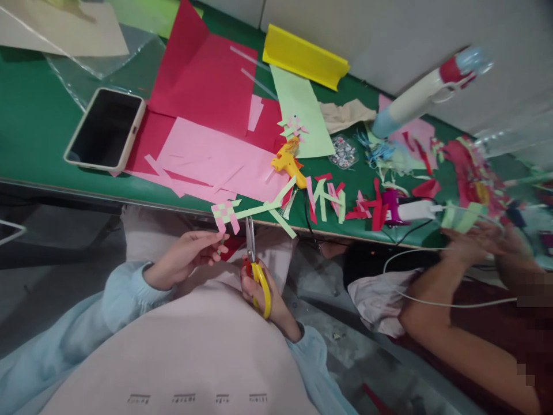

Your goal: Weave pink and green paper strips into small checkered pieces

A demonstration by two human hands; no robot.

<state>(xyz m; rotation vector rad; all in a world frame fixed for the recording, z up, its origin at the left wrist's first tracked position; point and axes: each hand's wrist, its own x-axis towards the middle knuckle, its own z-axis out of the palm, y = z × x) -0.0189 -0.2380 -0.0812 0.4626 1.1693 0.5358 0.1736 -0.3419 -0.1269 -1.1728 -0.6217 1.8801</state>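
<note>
My left hand (190, 256) is closed, thumb and fingertips pinched at the lower corner of a pink and light-green woven paper piece (224, 214). A small green bit shows between the fingers. Loose strip ends hang from the weave at the table's front edge. In my right hand (276, 300) is a pair of scissors (259, 282) with yellow and red handles, its blades pointing up toward a light-green strip (254, 211). The blades look nearly closed; whether they touch the strip I cannot tell. Just behind lies a yellow glue gun (288, 163).
On the green table (34, 127) lie a phone (106, 129), pink paper (216, 153), red sheets (207, 80), several cut strips and a clear box of small pieces (343, 153). A tall bottle (415, 98) stands behind. At right, a co-worker's hands (470, 239) hold green strips.
</note>
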